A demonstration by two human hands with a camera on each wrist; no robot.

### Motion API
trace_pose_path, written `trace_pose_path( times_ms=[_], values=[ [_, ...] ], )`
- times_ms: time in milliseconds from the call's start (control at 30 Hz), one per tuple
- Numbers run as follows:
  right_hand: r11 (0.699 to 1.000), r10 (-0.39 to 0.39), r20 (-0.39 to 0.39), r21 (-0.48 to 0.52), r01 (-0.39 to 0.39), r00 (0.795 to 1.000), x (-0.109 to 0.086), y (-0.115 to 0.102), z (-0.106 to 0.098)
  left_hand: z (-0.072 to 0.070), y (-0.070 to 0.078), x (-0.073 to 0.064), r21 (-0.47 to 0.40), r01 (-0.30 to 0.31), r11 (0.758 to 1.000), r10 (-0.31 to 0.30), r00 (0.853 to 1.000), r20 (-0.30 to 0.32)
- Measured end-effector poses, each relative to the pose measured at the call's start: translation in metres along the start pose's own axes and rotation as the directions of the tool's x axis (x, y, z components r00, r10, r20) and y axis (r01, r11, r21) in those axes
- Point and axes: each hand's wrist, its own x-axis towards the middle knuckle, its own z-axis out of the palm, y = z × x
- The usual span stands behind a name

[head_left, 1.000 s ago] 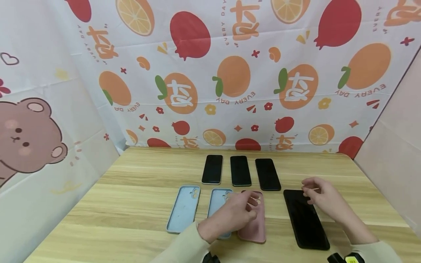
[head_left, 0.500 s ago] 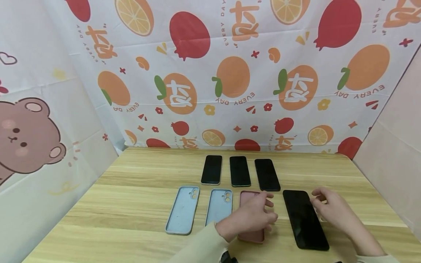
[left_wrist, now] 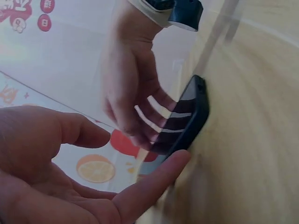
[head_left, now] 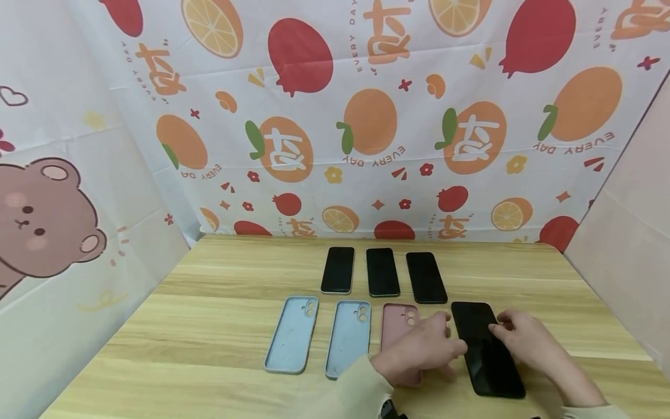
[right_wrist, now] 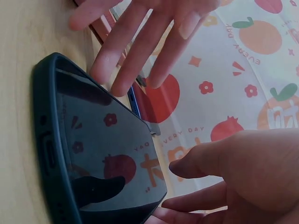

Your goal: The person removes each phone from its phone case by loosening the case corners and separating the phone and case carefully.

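A black phone in a dark raised-rim case (head_left: 488, 349) lies screen up at the right of the table. My left hand (head_left: 426, 348) hovers over the pink phone case (head_left: 395, 323), partly hiding it, with its fingertips close to the phone's left edge. My right hand (head_left: 531, 343) is at the phone's right edge, its thumb above the screen. In the right wrist view the right thumb stands apart from the glass of the cased phone (right_wrist: 107, 140), and the fingers lie by its side. In the left wrist view one left fingertip (left_wrist: 180, 161) is beside the case edge; contact is unclear.
Two light blue phone cases, one farther left (head_left: 291, 334) and one nearer the pink case (head_left: 349, 334), lie hollow side up. Behind them three dark phones, left (head_left: 337, 270), middle (head_left: 382, 272) and right (head_left: 426, 277), lie in a row. A fruit-print cloth (head_left: 324, 134) hangs behind the table.
My left hand has moved right, from over the second blue case and the pink case toward the cased phone. My right hand has come down from the phone's top to its right edge.
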Motion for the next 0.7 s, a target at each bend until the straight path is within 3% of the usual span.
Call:
trace_pose_path(
  times_ms=[233,467,700],
  values=[
    [0.999,0.042,0.031,0.023,-0.043,0.999,-0.001,-0.003,0.002,0.010,0.000,-0.001,-0.194,0.061,0.979,-0.065,0.998,-0.015],
    [0.983,0.103,0.088,0.141,-0.115,0.991,-0.002,-0.007,0.002,0.011,-0.004,0.002,-0.371,0.052,0.927,-0.042,0.999,0.034],
    [0.962,0.095,0.127,0.242,-0.123,0.987,-0.006,-0.005,0.002,0.014,-0.004,0.003,-0.350,0.042,0.936,-0.050,0.999,-0.014]
  ],
)
